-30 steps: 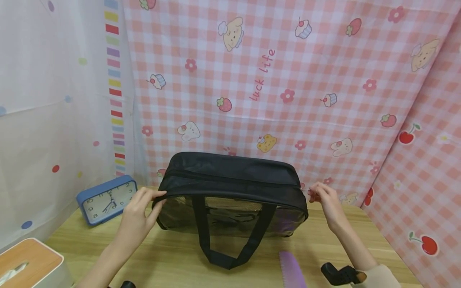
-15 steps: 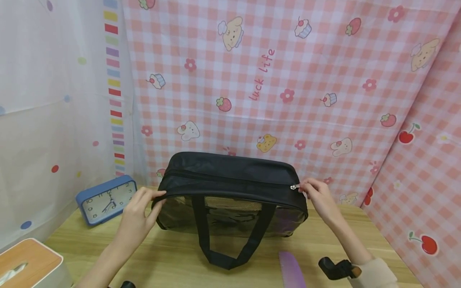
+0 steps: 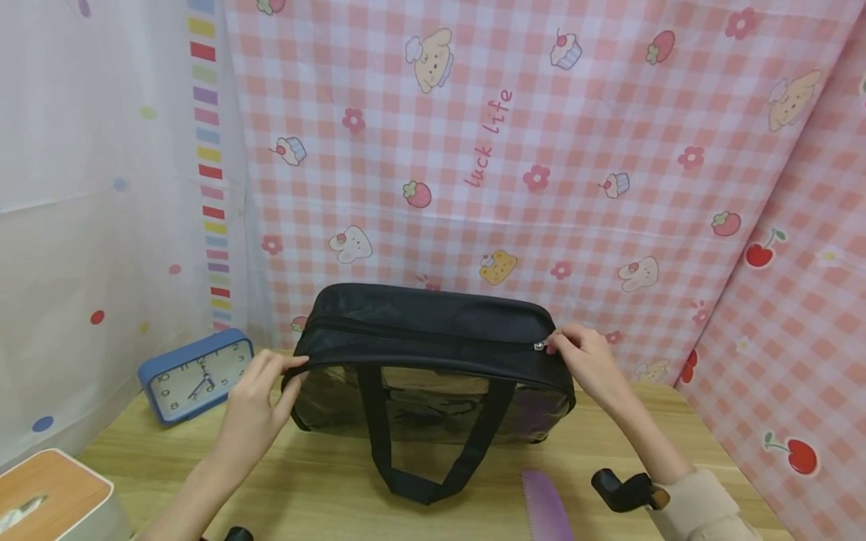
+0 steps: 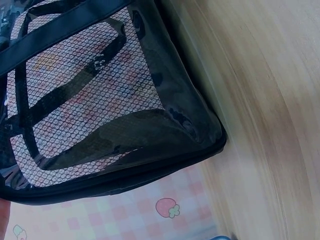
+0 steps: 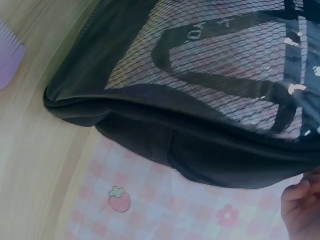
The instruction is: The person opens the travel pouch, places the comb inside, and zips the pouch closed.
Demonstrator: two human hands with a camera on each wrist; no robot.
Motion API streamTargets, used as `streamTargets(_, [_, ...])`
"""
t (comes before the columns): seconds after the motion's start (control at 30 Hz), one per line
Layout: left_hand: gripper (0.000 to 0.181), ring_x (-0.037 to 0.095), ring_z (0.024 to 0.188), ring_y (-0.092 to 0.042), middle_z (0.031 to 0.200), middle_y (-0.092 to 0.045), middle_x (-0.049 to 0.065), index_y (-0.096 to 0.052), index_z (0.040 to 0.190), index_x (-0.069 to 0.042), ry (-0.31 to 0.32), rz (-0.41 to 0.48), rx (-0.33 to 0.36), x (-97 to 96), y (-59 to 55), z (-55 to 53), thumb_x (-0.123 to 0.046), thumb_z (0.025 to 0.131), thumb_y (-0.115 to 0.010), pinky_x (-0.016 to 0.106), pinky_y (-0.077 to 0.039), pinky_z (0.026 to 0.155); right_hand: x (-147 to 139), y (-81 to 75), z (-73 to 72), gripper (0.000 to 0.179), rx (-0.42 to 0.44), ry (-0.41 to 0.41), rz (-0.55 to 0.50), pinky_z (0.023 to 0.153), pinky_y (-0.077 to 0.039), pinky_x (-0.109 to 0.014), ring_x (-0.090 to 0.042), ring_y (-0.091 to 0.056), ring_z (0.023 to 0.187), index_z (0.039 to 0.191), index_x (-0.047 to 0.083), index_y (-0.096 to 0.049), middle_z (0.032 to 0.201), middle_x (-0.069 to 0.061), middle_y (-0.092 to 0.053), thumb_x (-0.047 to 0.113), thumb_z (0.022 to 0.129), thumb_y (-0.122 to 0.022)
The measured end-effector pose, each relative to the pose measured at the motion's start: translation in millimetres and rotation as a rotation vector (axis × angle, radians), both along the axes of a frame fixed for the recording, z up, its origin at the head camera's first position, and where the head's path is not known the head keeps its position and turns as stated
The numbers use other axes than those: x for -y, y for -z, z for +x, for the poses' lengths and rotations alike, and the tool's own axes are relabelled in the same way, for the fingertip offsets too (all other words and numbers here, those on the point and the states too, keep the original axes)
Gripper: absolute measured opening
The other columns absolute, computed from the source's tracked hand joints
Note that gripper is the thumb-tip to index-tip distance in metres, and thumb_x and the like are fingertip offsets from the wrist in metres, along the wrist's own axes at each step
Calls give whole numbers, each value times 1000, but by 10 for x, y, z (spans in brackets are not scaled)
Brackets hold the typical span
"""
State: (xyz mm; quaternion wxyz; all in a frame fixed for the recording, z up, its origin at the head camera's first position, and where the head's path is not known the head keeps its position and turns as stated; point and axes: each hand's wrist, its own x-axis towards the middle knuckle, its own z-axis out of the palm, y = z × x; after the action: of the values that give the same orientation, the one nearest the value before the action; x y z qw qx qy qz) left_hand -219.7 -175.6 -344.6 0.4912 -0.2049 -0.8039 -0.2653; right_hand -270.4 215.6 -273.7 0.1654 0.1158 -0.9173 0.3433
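Note:
A black bag with see-through sides (image 3: 433,314) stands on the wooden table, its dark strap handle (image 3: 381,443) hanging down the front. At the bag's top left end, my left hand (image 3: 253,398) pinches the edge between thumb and fingers. My right hand (image 3: 590,367) pinches the silver zipper pull (image 3: 539,346) near the right end of the top seam. Both wrist views show the mesh and clear panels close up; only a sliver of the left hand (image 4: 4,215) shows in its view, and the right hand (image 5: 302,205) is partly cut off in its own.
Left of the bag is a blue alarm clock (image 3: 196,376). A tissue box with a wooden top (image 3: 61,488) sits at the front left. In front of the bag's right side lies a purple comb (image 3: 546,503). Pink checked cloth (image 3: 473,218) hangs behind.
My right hand has moved left along the bag's top, bringing the zipper pull with it from the right end. My left hand keeps its place on the bag. The view has shifted slightly.

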Motion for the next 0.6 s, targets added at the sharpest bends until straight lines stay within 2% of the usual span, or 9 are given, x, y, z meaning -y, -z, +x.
streamTargets(0.23, [30,17,75,-55,80,-56,8,-65,89,-1,-10,-4,3,-8,-6,2,14,64,-74,11,-40,66,172,-75,-21,24,0,-43,30,67,-39,-27,-18,-49,72,75,6,-64,81,-9,-62,12,90,-47])
streamTargets(0.4, [30,16,74,-54,80,-56,7,-65,90,-1,-2,-1,6,-19,-1,-2,14,65,-74,16,-40,62,285,-107,-39,25,4,-57,46,64,-38,-27,-18,-48,70,74,6,-64,82,-9,-61,12,90,-46])
streamTargets(0.6, [30,16,73,-54,80,-56,8,-65,90,0,2,6,5,-8,-1,-4,14,65,-74,16,-38,60,346,-128,-50,26,19,-52,46,63,-38,-27,-18,-47,69,75,5,-64,83,-11,-61,10,90,-44])
